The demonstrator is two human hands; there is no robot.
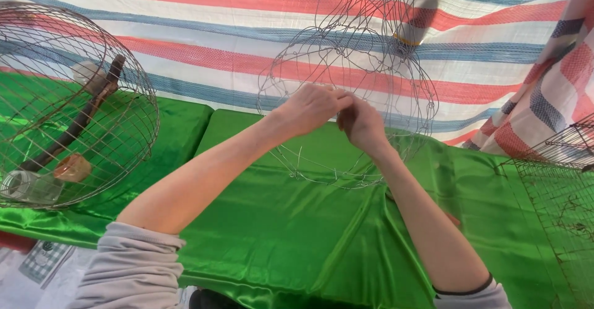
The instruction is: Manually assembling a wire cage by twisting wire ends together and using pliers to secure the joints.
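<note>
A round frame of thin grey wire (pixel 291 67) stands on a green satin cloth (pixel 278 235), half woven into a cage shape. Both my hands meet at its front, about mid-height. My left hand (pixel 312 108) pinches a wire with fingers closed. My right hand (pixel 362 123) sits just to the right, fingers curled around the same spot on the wire frame. My fingertips hide the exact joint they grip. Both forearms are bare, with grey sleeves pushed up.
A finished round wire cage (pixel 133 80) lies on its side at the left, holding a dark perch, a small clear jar and a brown block. A rusty wire mesh panel (pixel 557 204) leans at the right edge. A red, white and blue striped tarp (pixel 204 43) hangs behind.
</note>
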